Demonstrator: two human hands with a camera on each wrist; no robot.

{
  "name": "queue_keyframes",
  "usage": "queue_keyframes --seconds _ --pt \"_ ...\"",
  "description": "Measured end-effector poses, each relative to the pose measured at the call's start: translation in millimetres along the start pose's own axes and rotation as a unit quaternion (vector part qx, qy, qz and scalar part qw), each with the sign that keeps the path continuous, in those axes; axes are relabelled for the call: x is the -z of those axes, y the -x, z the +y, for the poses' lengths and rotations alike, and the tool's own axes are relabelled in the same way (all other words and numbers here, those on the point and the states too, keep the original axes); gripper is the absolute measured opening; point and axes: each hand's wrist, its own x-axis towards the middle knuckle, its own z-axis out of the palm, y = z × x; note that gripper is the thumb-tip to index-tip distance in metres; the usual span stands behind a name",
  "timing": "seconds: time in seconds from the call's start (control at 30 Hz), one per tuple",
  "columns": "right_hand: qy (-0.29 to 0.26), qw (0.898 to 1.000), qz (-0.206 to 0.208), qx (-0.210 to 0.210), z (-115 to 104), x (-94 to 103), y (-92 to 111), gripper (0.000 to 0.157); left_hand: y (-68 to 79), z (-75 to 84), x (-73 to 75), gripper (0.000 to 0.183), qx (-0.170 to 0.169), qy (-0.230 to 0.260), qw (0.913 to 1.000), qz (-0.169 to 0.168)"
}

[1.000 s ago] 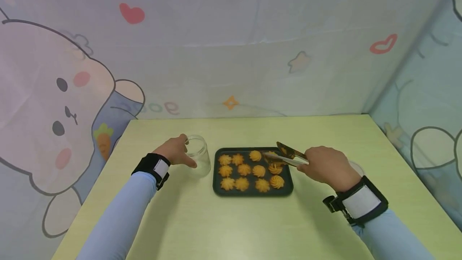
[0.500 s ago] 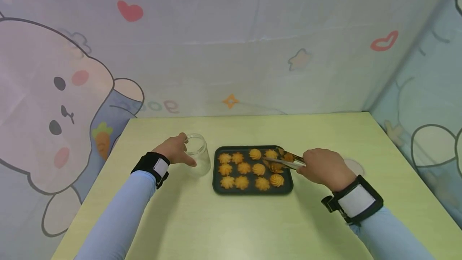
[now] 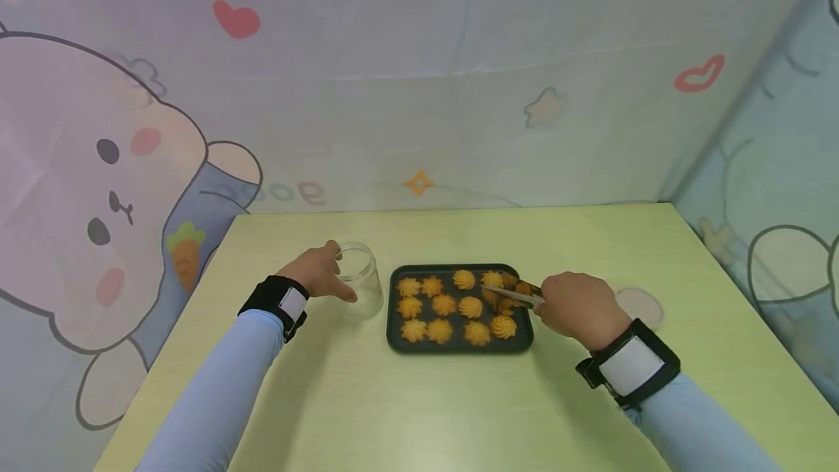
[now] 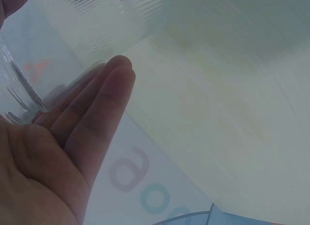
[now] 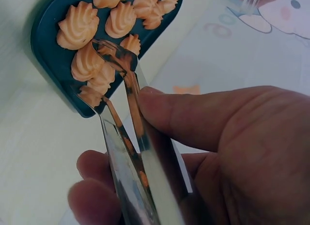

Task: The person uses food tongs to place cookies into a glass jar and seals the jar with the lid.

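Note:
My left hand [image 3: 317, 273] holds a clear glass jar [image 3: 365, 293] by its side, left of a dark baking tray [image 3: 419, 348]; the jar stands upright on the table. In the left wrist view the fingers [image 4: 109, 97] lie nearly straight along the glass. Piped, swirled cookies [image 3: 443, 305] sit in rows on the tray. With thumb and fingers, my right hand [image 3: 580, 309] grips metal tongs [image 5: 162, 172] reaching over the tray's right side. The tongs' ends stand apart, one on each side of a cookie [image 5: 100, 80] near the tray's edge.
A round white lid [image 3: 641, 307] lies on the table behind the right hand. The pale yellow table [image 3: 406, 414] ends at the back against a printed cloth [image 3: 406, 115] with a cartoon animal on it.
The tongs have come down from above the tray onto the cookies at its right side. My right hand has shifted slightly left, uncovering more of the lid. The left hand and jar stay put.

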Motion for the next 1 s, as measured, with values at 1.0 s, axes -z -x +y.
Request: queue_keyframes --seconds 1.0 --pt "0.008 0.993 0.111 0.026 -10 15.5 8 0.027 2.6 8.2 -1.0 0.081 0.0 0.006 1.0 -0.003"
